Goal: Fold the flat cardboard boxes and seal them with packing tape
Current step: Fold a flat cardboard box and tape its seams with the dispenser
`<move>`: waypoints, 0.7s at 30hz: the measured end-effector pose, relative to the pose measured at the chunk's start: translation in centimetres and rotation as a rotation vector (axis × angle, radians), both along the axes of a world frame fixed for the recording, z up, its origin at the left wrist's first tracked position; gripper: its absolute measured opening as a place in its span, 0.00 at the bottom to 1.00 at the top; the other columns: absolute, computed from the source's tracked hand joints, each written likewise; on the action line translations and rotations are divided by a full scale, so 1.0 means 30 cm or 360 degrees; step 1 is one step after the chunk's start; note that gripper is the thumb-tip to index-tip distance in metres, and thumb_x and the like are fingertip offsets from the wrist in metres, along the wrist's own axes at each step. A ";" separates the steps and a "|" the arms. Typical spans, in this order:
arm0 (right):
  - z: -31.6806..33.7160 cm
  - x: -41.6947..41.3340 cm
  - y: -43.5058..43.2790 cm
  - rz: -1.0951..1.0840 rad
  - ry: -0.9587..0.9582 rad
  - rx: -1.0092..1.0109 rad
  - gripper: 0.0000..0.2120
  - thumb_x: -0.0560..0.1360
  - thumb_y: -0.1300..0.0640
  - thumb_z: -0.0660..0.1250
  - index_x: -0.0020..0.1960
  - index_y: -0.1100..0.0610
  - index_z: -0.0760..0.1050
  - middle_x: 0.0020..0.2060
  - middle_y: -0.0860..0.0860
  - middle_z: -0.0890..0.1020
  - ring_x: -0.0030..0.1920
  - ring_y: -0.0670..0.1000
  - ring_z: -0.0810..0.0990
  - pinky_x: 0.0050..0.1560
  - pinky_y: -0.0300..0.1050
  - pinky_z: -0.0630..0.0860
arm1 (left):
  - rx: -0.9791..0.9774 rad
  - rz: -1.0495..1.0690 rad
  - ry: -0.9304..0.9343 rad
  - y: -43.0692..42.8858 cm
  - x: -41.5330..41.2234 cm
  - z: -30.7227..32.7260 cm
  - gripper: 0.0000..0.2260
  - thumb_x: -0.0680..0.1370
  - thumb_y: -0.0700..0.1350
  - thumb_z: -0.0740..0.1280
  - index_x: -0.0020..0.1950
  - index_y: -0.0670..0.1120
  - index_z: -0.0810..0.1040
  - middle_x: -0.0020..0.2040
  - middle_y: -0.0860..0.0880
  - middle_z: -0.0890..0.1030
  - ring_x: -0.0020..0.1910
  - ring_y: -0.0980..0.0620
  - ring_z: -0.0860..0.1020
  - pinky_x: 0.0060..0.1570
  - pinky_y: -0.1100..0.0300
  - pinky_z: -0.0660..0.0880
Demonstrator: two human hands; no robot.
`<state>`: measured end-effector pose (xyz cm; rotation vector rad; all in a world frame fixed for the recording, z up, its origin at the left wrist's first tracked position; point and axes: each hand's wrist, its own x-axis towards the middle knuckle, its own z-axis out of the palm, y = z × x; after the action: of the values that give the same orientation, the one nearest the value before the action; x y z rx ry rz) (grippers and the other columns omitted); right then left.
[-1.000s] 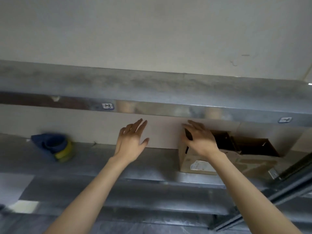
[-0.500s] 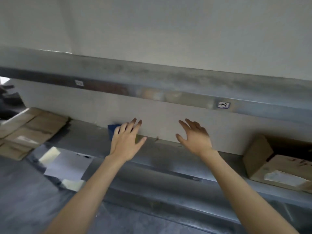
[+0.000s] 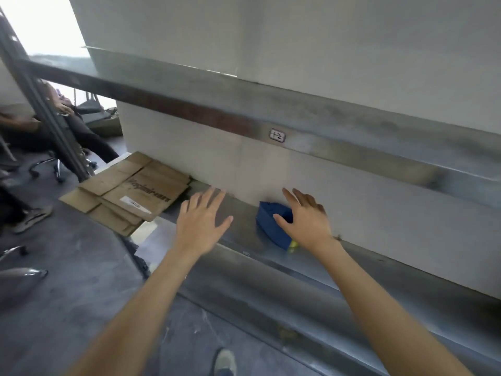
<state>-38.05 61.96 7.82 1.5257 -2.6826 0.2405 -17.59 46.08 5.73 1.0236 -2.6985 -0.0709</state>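
Running across the view, a long metal shelf (image 3: pixel 244 270) is sitting against a pale wall (image 3: pixel 352 50), and an upper rail (image 3: pixel 352 126) is jutting out above it. That seems to leave only a low slot for lifting anything straight up. At the shelf's left end the flat cardboard boxes (image 3: pixel 135 196) are lying in a loose stack, unfolded and untaped, with their near corners overhanging the shelf edge. No assembled box is showing, so all the folding and sealing for these flats seems to be ahead.

Drawing a flat out toward the open floor looks easier than raising it, though a seated person (image 3: pixel 67 126) is occupying the far left.

The left hand (image 3: pixel 202 226) is hovering between the stack and the right hand, fingers spread and holding nothing. The right hand (image 3: pixel 309 226) is reaching over a blue object (image 3: pixel 268 221), possibly the tape holder, with its fingers also spread. Whether it is touching is unclear.
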 end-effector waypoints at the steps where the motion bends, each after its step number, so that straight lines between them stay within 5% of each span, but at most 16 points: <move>1: -0.007 0.012 -0.050 0.0020 -0.0002 0.0012 0.34 0.80 0.37 0.56 0.80 0.50 0.53 0.78 0.52 0.60 0.74 0.56 0.63 0.67 0.52 0.68 | -0.0008 0.0016 0.0011 -0.041 0.018 -0.006 0.36 0.75 0.67 0.45 0.79 0.51 0.63 0.79 0.47 0.64 0.74 0.41 0.65 0.68 0.46 0.62; 9: -0.061 0.068 -0.485 0.0060 -0.0185 0.0046 0.33 0.81 0.37 0.54 0.81 0.48 0.50 0.80 0.51 0.55 0.77 0.56 0.55 0.72 0.52 0.59 | -0.0011 0.0063 -0.0014 -0.413 0.100 -0.031 0.38 0.75 0.68 0.44 0.79 0.52 0.62 0.79 0.48 0.64 0.74 0.42 0.64 0.69 0.45 0.62; 21: -0.147 0.252 -0.953 0.0168 -0.0284 0.0137 0.34 0.80 0.36 0.56 0.80 0.49 0.51 0.78 0.52 0.59 0.75 0.55 0.59 0.71 0.53 0.62 | 0.0154 0.0174 -0.0013 -0.876 0.299 -0.157 0.33 0.79 0.65 0.57 0.81 0.53 0.57 0.79 0.48 0.63 0.76 0.44 0.64 0.72 0.44 0.61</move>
<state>-30.50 33.37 3.42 1.7527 -2.7826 0.2820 -8.61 19.79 1.03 1.2000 -2.6637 -0.1787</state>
